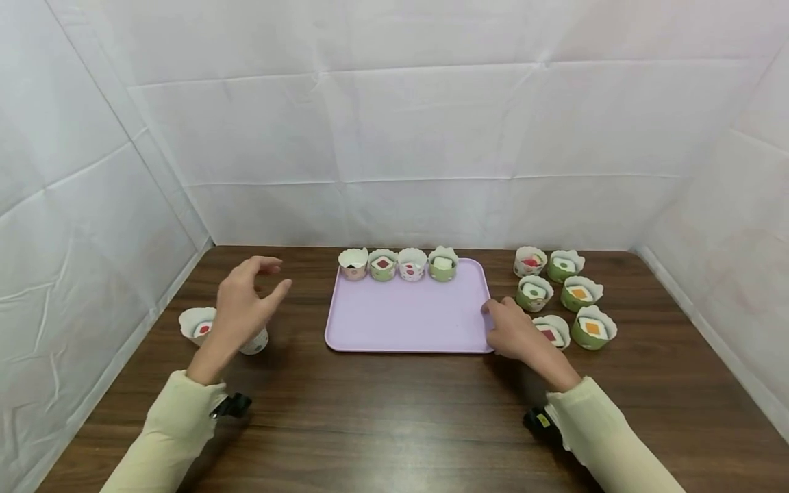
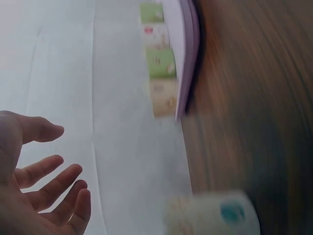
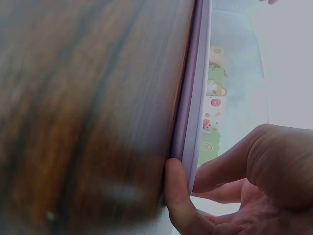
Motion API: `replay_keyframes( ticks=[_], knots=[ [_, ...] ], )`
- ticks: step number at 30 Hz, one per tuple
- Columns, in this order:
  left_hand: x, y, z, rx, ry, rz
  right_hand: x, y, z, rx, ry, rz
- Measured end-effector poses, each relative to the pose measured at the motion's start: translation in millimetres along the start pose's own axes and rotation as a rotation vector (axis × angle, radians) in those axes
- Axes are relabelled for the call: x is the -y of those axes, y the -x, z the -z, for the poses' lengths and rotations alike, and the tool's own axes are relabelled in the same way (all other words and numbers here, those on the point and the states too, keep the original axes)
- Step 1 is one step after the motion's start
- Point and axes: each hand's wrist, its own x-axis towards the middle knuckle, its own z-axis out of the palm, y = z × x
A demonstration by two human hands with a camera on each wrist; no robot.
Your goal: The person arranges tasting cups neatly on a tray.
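A lilac tray [image 1: 407, 318] lies on the brown table, with several paper cake cups [image 1: 412, 266] in a row along its far edge. My right hand [image 1: 514, 333] pinches the tray's right rim near its front corner. In the right wrist view, the thumb and a finger sit on either side of the rim [image 3: 195, 117]. My left hand [image 1: 242, 308] hovers left of the tray, its thumb and fingers apart and nothing between them. Below and beside it stand a white cup with a red-centred filling [image 1: 197, 323] and another white cup [image 1: 255, 342], partly hidden by the hand.
Several filled cups, green ones [image 1: 594, 329] and a pinkish one [image 1: 530, 261], stand right of the tray; one with a dark red square [image 1: 551, 333] is close to my right hand. White cloth walls [image 1: 425, 130] border the table at the back and sides.
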Motion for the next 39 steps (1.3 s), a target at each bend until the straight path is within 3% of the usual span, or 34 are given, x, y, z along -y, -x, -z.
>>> replay_keyframes(
  ticks=[5, 9, 13, 18, 24, 30, 39],
  knots=[
    [19.2, 6.2, 23.4, -0.016, -0.01, 0.063, 0.3, -0.8, 0.4, 0.0, -0.001, -0.009],
    [34.1, 11.8, 40.5, 0.012, -0.002, 0.139, 0.7, -0.6, 0.8, 0.001, 0.0, -0.012],
    [49.2, 13.6, 55.9, 0.067, -0.021, 0.191, 0.1, -0.6, 0.6, -0.003, 0.008, -0.003],
    [66.6, 11.6, 71.3, 0.184, -0.072, 0.235, -0.2, -0.6, 0.8, 0.004, 0.004, -0.007],
    [85.8, 12.5, 81.8, 0.343, -0.072, 0.273, 1.4, -0.3, 0.3, 0.006, -0.004, 0.003],
    [94.9, 11.9, 85.0, 0.468, -0.043, 0.292, 0.9, 0.8, 0.2, 0.002, -0.006, -0.002],
    [106.7, 15.8, 87.6, 0.569, -0.05, 0.304, 0.7, -0.4, -0.8, 0.002, 0.004, -0.002]
  ],
)
